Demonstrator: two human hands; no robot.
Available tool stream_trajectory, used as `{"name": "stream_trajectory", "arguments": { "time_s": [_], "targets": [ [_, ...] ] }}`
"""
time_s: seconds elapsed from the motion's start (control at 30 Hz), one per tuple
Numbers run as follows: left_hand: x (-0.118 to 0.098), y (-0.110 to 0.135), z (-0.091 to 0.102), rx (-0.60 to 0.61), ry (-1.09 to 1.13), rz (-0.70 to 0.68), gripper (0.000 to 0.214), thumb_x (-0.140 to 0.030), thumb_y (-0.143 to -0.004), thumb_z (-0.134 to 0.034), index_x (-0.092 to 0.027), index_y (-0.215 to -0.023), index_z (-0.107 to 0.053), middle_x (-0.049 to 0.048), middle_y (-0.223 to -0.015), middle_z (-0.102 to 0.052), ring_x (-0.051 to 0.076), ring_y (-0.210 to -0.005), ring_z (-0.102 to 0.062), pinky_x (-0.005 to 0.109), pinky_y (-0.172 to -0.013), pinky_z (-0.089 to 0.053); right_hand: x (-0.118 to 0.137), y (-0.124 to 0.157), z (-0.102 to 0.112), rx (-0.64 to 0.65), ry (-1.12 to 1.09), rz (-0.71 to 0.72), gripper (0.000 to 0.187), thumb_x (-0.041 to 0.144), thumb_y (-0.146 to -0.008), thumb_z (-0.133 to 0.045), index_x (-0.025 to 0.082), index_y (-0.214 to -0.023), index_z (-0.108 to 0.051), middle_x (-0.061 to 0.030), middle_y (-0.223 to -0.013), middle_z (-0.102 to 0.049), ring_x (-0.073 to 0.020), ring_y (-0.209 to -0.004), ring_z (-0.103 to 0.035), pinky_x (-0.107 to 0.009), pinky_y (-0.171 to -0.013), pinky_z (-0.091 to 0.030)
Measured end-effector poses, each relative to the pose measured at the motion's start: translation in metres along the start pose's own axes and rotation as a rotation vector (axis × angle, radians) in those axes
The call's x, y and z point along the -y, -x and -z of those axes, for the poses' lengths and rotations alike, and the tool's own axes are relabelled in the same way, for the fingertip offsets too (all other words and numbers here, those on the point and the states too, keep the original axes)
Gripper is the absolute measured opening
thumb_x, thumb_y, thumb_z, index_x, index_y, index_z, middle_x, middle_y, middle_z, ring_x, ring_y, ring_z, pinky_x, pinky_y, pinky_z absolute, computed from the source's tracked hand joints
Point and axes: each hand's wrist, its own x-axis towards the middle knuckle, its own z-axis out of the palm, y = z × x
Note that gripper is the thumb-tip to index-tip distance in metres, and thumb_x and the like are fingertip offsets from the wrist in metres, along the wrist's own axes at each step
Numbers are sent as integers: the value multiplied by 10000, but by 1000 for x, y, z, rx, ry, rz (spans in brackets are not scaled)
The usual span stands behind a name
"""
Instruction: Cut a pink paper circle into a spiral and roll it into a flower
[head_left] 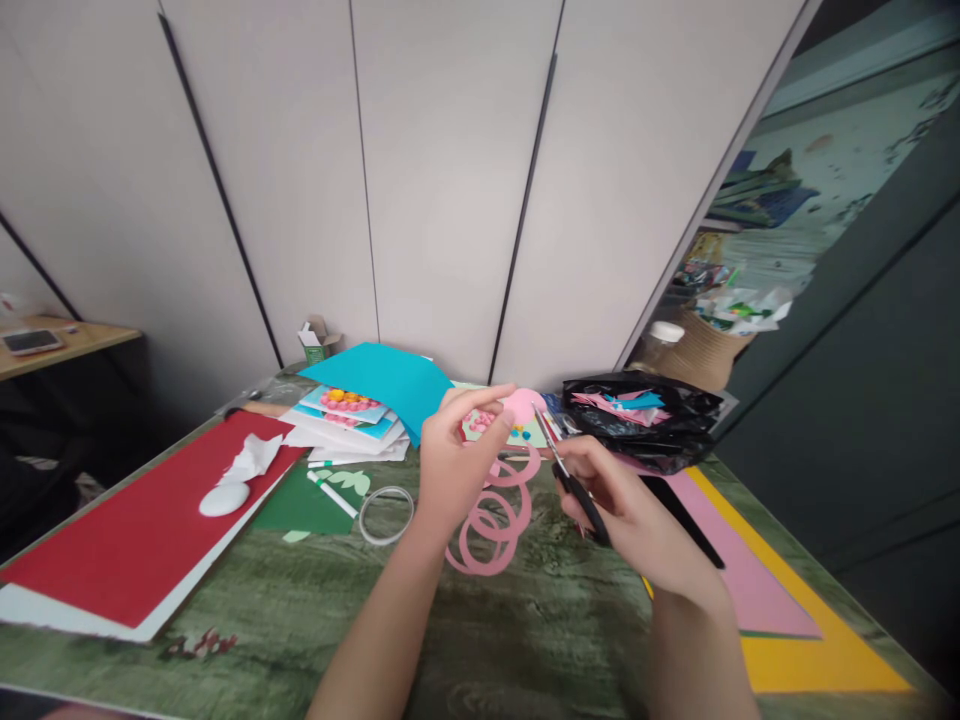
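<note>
Between the thumb and fingers of my left hand (465,450) is a round piece of pink paper (526,402), held up above the table. My right hand (615,500) is closed round the black handles of a pair of scissors (574,485). Their blades point up and away, close to the right edge of the pink paper; whether they touch it I cannot tell. Below my hands, several pink paper rings (487,550) overlap on the dark green wood-patterned table (525,640). A pale green sheet with pink and blue bits (480,422) lies behind, partly hidden by my left hand.
Red paper (150,530) with a white round lump (223,498) lies left. A tape roll (386,515), a marker (332,494), green paper (289,505) and blue paper (382,375) are nearer the middle. An open black bag of scraps (682,440) and yellow paper (832,670) are right.
</note>
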Motion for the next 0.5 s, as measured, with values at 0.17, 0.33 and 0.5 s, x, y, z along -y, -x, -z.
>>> {"name": "stream_trajectory", "arguments": {
  "time_s": [0.17,0.33,0.5],
  "targets": [
    [-4,1,1,89,-43,1,209,-193,-763,-607,-221,-946,-702,41,-819,-648,173,-829,-564,306,-788,-436,3,-2,-3,-27,-11,10,163,281,-892,-419,236,-1049,-420,45,-685,-334,-103,-595,-341,-219,-556,-327],
    [-5,0,1,90,-49,-2,210,-207,-762,-611,-228,-951,-701,36,-815,-645,171,-823,-563,306,-788,-435,3,-3,-5,-40,-24,6,170,263,-886,-424,240,-1055,-422,40,-709,-349,-101,-606,-340,-213,-557,-340],
    [-3,0,0,61,-34,-10,243,-194,-768,-598,-231,-993,-683,25,-792,-646,167,-834,-554,308,-802,-434,2,-3,-3,-40,-27,13,180,249,-869,-446,244,-1049,-433,39,-715,-373,-106,-626,-362,-222,-583,-351]
  ]
}}
